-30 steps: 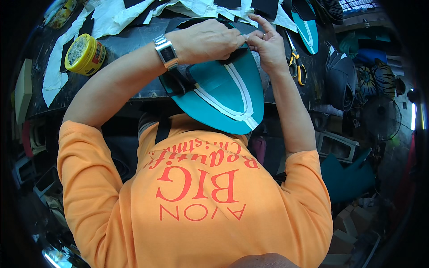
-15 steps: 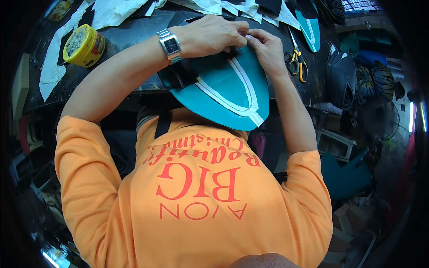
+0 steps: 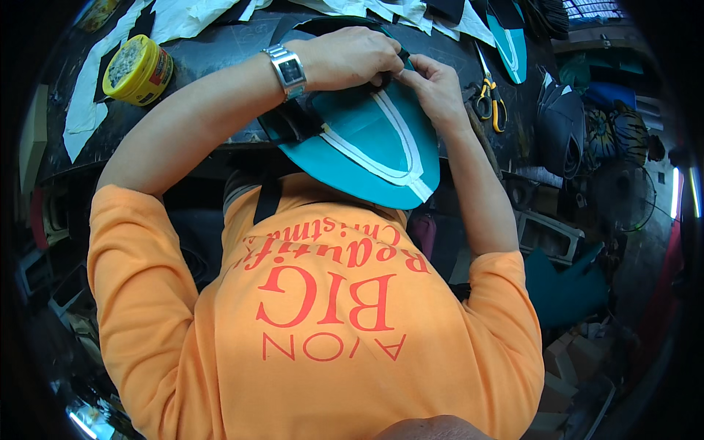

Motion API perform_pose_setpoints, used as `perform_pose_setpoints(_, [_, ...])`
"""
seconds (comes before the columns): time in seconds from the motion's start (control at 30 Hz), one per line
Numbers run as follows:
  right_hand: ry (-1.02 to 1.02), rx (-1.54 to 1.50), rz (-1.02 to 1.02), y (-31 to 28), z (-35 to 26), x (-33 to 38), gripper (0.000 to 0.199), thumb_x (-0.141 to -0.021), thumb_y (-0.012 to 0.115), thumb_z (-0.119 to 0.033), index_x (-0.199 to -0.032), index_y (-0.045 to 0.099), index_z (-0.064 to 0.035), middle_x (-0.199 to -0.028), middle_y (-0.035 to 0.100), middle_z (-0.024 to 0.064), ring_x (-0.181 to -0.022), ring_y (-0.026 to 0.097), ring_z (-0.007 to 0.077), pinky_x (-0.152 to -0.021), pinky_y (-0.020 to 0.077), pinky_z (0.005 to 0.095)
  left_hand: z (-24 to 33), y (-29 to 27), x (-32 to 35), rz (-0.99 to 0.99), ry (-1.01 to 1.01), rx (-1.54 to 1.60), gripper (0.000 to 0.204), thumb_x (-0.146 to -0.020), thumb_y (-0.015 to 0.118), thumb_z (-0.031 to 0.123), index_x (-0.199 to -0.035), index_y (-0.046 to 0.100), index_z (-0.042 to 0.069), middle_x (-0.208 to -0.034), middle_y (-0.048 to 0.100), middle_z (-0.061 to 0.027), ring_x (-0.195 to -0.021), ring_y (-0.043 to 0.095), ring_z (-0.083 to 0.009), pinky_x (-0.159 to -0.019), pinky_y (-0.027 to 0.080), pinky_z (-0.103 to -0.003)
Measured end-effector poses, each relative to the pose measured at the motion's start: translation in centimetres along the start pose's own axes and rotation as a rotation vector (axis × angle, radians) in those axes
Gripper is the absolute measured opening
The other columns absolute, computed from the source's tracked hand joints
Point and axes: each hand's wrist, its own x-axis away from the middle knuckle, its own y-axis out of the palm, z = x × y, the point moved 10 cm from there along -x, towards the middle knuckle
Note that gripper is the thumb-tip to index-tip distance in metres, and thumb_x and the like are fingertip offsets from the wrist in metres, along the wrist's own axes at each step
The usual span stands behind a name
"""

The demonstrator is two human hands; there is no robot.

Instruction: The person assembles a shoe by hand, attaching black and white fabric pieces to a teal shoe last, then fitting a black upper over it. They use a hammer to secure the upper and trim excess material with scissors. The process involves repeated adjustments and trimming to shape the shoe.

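Observation:
A teal panel (image 3: 367,136) with a rounded tip hangs over the table's near edge against my front. White tape strips (image 3: 408,150) run along it and meet near the tip. Black material (image 3: 299,121) joins its left side, and a black curved edge shows behind my hands. My left hand (image 3: 350,57), below a metal wristwatch (image 3: 287,70), is closed on the panel's upper part, fingers curled under. At the upper right edge my right hand (image 3: 438,88) pinches with thumb and fingers close to the left fingertips. The exact spot between the fingertips is partly hidden.
A yellow tub (image 3: 138,71) stands on the dark table (image 3: 220,55) at the left. Scissors with yellow-and-black handles (image 3: 490,103) lie right of my right hand. White scraps (image 3: 187,16) line the far side, and another teal piece (image 3: 507,44) lies at the far right.
Both hands have shifted slightly at the panel's upper edge, the right one a little lower. The black curved edge behind my left hand has risen into clearer view.

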Motion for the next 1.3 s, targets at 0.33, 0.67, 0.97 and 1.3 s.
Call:
perform_pose_setpoints(0.33, [0.026,0.138,-0.033,0.2,0.0,-0.5,0.023,-0.086,0.071,-0.02,-0.103,0.073,-0.0041,-0.077,0.068,0.004,-0.067,0.059,0.01,-0.065,0.0485,0.0274,-0.1,0.3,1.3,-0.052,-0.014,-0.052,0.019,-0.085,0.068,0.004,-0.105,0.066,0.005,-0.1,0.063,-0.0114,-0.092,0.065,-0.0276,-0.087,0.053,-0.037])
perform_pose_setpoints(0.67, [-0.052,0.144,-0.033,0.3,-0.6,-0.6,0.026,-0.087,0.072,-0.021,-0.104,0.071,-0.002,-0.075,0.066,0.0045,-0.065,0.055,0.0086,-0.063,0.0466,0.0268,-0.2,0.6,1.2,0.02,-0.018,-0.095,0.021,-0.086,0.066,0.0,-0.106,0.068,0.006,-0.098,0.06,-0.0097,-0.096,0.064,-0.0255,-0.087,0.053,-0.035])
perform_pose_setpoints(0.97, [-0.117,-0.034,0.094,-4.1,-0.9,1.5,0.035,-0.087,0.076,-0.025,-0.114,0.068,-0.0045,-0.076,0.067,0.0041,-0.068,0.06,0.0093,-0.062,0.0484,0.0245,-0.2,0.2,1.3,0.038,-0.013,-0.179,0.015,-0.085,0.07,0.006,-0.1,0.068,0.006,-0.101,0.061,-0.0079,-0.093,0.065,-0.0254,-0.083,0.055,-0.034])
perform_pose_setpoints(1.3, [0.167,0.878,0.318,-15.8,7.5,3.9,0.049,-0.086,0.07,-0.025,-0.129,0.058,-0.0051,-0.101,0.066,0.0219,-0.096,0.065,0.039,-0.087,0.0506,0.0467,-1.9,0.0,-0.5,-0.111,-0.194,0.046,0.018,-0.097,0.056,0.012,-0.109,0.067,0.003,-0.098,0.071,-0.0159,-0.094,0.071,-0.0296,-0.085,0.056,-0.037])
